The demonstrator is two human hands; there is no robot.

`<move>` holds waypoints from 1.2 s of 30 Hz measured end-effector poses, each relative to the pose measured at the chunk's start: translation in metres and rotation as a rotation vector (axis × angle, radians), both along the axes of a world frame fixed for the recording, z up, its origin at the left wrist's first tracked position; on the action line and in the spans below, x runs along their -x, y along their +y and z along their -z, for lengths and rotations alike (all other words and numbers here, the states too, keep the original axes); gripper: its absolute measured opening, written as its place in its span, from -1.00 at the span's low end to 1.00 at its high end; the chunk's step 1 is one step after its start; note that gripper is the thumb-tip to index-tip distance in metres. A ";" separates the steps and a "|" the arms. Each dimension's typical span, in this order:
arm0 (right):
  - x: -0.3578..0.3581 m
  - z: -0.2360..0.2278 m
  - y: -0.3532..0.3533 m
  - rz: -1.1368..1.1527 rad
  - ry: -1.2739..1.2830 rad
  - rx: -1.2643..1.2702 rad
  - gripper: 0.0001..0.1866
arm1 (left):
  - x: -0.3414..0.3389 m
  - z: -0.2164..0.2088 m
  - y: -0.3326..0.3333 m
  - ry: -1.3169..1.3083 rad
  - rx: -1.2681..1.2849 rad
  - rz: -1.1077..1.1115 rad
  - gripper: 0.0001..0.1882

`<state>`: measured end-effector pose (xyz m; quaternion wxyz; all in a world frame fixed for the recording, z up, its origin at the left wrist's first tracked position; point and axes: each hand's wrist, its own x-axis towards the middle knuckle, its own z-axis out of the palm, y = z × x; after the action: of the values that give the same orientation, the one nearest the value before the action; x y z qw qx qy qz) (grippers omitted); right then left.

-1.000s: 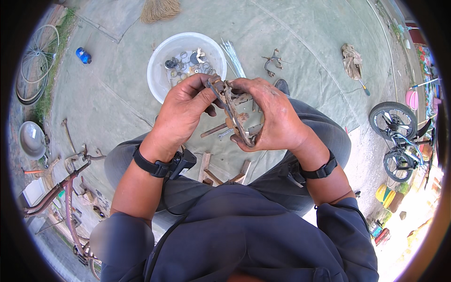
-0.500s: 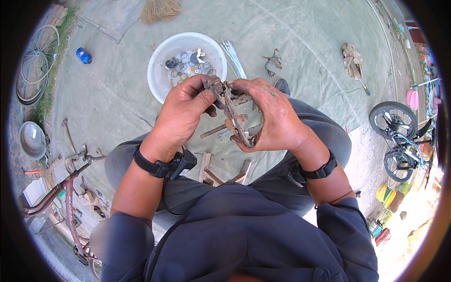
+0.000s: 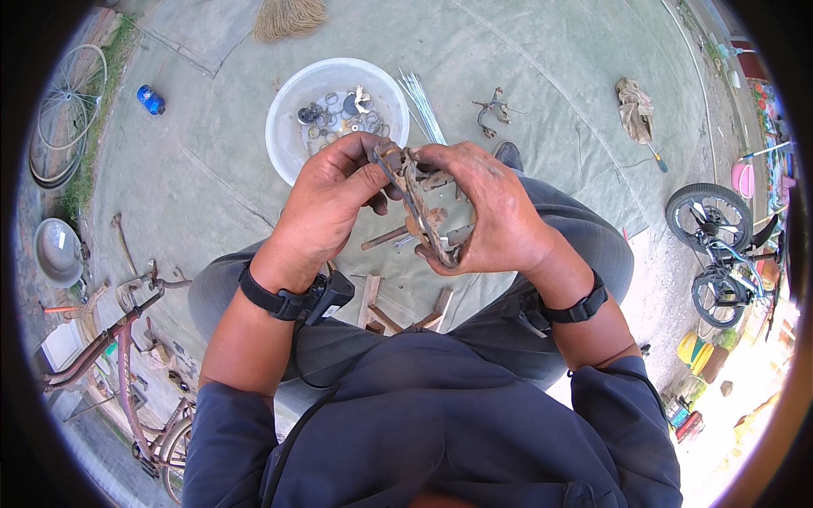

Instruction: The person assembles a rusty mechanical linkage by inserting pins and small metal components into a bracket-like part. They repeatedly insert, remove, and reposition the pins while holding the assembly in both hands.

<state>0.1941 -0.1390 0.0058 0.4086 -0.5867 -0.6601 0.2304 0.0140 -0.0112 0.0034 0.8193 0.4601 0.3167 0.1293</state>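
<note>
Barely moved: left hand [image 3: 322, 203], right hand [image 3: 501, 207] | rusty part [image 3: 415, 201] between fingers [image 3: 369, 178]

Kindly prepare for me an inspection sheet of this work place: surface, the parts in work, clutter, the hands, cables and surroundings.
Surface: creased grey-green ground sheet.
Job's things: rusty brown metal frame part, held between both hands.
Clutter: round whitish plastic basin containing small round parts; bundle of thin silvery rods beside it; tan straw broom; blue cylindrical container.
Left grip: bare hand, pinching the part's upper end.
Right grip: bare hand, spanning the part's right side.
Cables: thin dark cord near the black left wristband; its ends cannot be traced.
Surroundings: reddish-brown bicycle frame at left; black-tyred bicycle at right.
</note>
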 end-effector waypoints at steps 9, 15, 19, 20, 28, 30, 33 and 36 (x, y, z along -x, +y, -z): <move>0.001 0.000 0.000 -0.006 -0.002 -0.015 -0.11 | 0.001 -0.001 -0.003 0.060 -0.021 -0.012 -0.85; 0.001 0.001 0.000 -0.014 -0.022 -0.005 -0.14 | 0.002 0.000 -0.002 0.047 -0.036 -0.002 -0.85; 0.001 0.000 0.000 -0.020 -0.018 -0.006 -0.16 | 0.003 0.002 0.002 -0.030 0.115 0.001 -0.82; 0.001 0.000 0.000 -0.018 -0.019 -0.006 -0.16 | 0.003 0.002 0.002 -0.039 0.159 0.000 -0.81; 0.002 0.000 0.000 -0.018 -0.010 -0.004 -0.15 | 0.003 0.002 0.003 -0.036 0.181 -0.025 -0.80; 0.002 0.000 0.000 -0.018 -0.011 -0.013 -0.16 | 0.003 0.000 0.003 -0.012 0.161 -0.025 -0.81; 0.001 0.001 0.001 -0.013 -0.008 -0.021 -0.16 | 0.002 -0.001 0.003 0.028 0.234 -0.006 -0.82; 0.001 0.001 0.001 -0.015 -0.013 -0.018 -0.16 | 0.001 -0.002 0.002 0.057 0.196 -0.007 -0.82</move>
<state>0.1935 -0.1382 0.0052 0.4079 -0.5795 -0.6691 0.2240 0.0126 -0.0088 0.0058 0.8507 0.3800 0.3525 0.0875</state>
